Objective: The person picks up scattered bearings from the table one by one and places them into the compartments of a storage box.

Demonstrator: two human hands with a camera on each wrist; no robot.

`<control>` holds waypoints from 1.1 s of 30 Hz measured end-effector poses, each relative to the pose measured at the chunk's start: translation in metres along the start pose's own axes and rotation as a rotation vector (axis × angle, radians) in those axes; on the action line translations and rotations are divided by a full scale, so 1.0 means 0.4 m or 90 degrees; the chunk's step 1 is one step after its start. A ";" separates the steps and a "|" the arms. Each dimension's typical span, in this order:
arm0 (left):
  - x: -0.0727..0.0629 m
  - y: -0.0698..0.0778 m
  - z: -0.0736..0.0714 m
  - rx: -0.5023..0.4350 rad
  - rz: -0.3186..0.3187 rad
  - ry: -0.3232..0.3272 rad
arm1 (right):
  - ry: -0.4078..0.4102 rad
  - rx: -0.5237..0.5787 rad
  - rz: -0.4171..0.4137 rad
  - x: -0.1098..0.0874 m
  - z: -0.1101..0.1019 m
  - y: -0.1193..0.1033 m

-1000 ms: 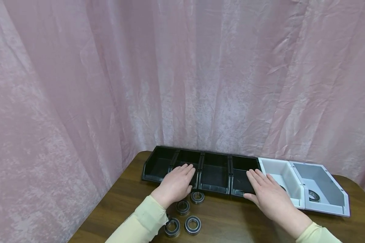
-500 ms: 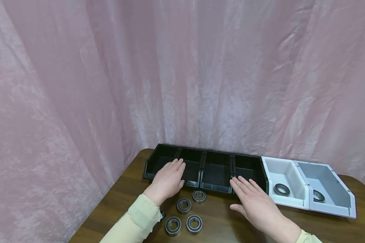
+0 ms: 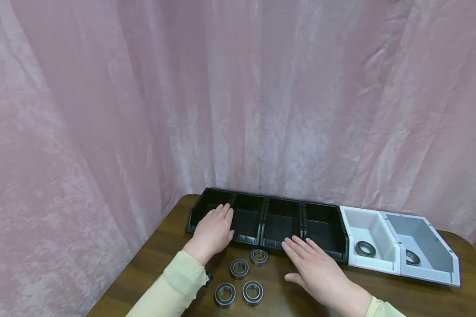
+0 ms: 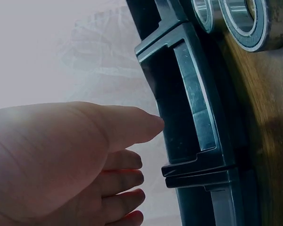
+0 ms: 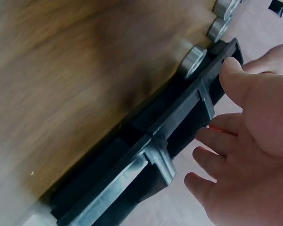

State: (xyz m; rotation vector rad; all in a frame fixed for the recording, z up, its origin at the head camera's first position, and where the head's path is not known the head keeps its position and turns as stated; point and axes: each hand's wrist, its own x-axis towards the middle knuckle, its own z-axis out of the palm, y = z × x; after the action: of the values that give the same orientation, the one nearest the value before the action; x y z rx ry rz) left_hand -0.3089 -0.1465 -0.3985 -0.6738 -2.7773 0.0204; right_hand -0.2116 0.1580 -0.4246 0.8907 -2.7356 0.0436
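My left hand (image 3: 212, 231) hovers palm down over the leftmost black bins, fingers straight and holding nothing. In the head view my right hand (image 3: 315, 270) is spread before the front edge of a black bin (image 3: 323, 229), also holding nothing. Several metal ball bearings lie on the table between the hands: a front-left bearing (image 3: 224, 294), a front-right bearing (image 3: 253, 293), a middle bearing (image 3: 239, 268) and a rear bearing (image 3: 259, 256). In the left wrist view the thumb points toward a black bin (image 4: 198, 103); whether it touches cannot be told.
A white bin (image 3: 381, 259) and a grey bin (image 3: 436, 246) extend the row on the right. One bearing (image 3: 365, 249) lies in the white bin, another bearing (image 3: 412, 258) in the grey one. A pink curtain (image 3: 262, 110) hangs behind the wooden table (image 3: 143, 268).
Both hands have shifted left. My right hand has also come nearer, away from the black bin's interior, uncovering the bearing in the white bin. The bearings on the table stay put.
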 end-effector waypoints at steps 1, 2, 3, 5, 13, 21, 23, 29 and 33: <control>0.000 0.000 -0.001 -0.002 -0.002 0.001 | 0.001 -0.003 -0.006 0.004 0.000 -0.005; -0.001 -0.001 -0.001 -0.003 -0.005 -0.001 | -0.001 -0.006 -0.014 0.007 0.002 -0.011; -0.004 -0.002 0.000 -0.005 -0.006 -0.003 | -0.006 -0.007 -0.021 0.010 0.003 -0.017; -0.002 -0.001 0.001 -0.005 -0.006 -0.009 | -0.018 -0.006 -0.029 0.017 0.004 -0.023; -0.003 0.001 0.011 0.002 -0.004 -0.029 | -0.046 0.013 -0.041 0.045 0.013 -0.050; 0.000 0.006 0.012 0.000 -0.014 -0.048 | -0.043 0.021 -0.067 0.058 0.032 -0.061; 0.001 0.005 0.013 0.004 -0.015 -0.045 | -0.040 0.020 -0.074 0.060 0.037 -0.063; 0.004 0.002 0.012 0.011 -0.021 -0.048 | -0.047 0.019 -0.091 0.072 0.051 -0.070; 0.004 -0.004 0.012 0.003 -0.026 -0.060 | -0.071 0.027 -0.097 0.083 0.062 -0.077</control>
State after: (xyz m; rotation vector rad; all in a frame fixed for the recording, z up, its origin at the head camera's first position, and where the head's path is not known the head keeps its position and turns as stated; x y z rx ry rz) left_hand -0.3124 -0.1470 -0.4026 -0.6305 -2.8793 0.0514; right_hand -0.2254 0.1113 -0.4417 1.1431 -2.7673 0.0241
